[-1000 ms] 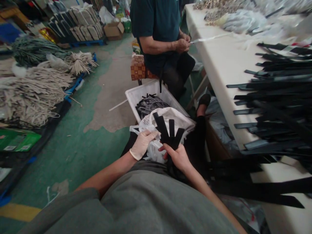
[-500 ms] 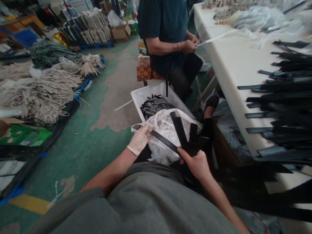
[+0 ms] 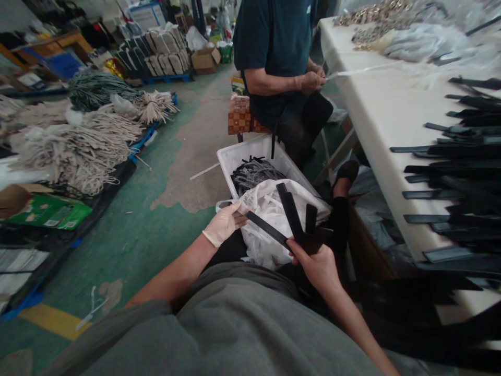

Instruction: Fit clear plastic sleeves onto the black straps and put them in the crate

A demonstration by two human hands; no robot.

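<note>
A fan of black straps (image 3: 293, 216) stands up from the right hand (image 3: 319, 263), which is bare and has its fingers closed around their lower ends. Four strap ends can be counted: one long strap slanting out to the left, two rising upright or slightly tilted, and one short end pointing right; more may be hidden in the grip. The left hand (image 3: 223, 224), in a pale glove, has its fingers pinched on the far tip of the long slanting strap, touching the edge of the white plastic bag (image 3: 266, 206). The bag lies crumpled just behind the straps, over the person's lap and against the near end of one white plastic bin (image 3: 235, 156). Inside the bin lies a tangled heap of dark straps (image 3: 254, 172), too many to count.

To the right, one long white tabletop (image 3: 376, 109) carries a spread of black straps (image 3: 457, 172) laid crosswise with their ends over the near edge; about ten ends show, with more blurred beyond. At its far end lies a pile of small metal pieces (image 3: 371, 21).

One other person (image 3: 274, 57) in a dark green shirt sits beyond the bin on a checked stool (image 3: 240, 117), both hands together at the tabletop edge on a thin white strip (image 3: 352, 71).

On the green floor (image 3: 136, 235) to the left lie heaps of pale cords (image 3: 70, 151), a darker bundle (image 3: 94, 89), one green carton (image 3: 50, 211) and, farther back, one brown cardboard box (image 3: 205, 58).
</note>
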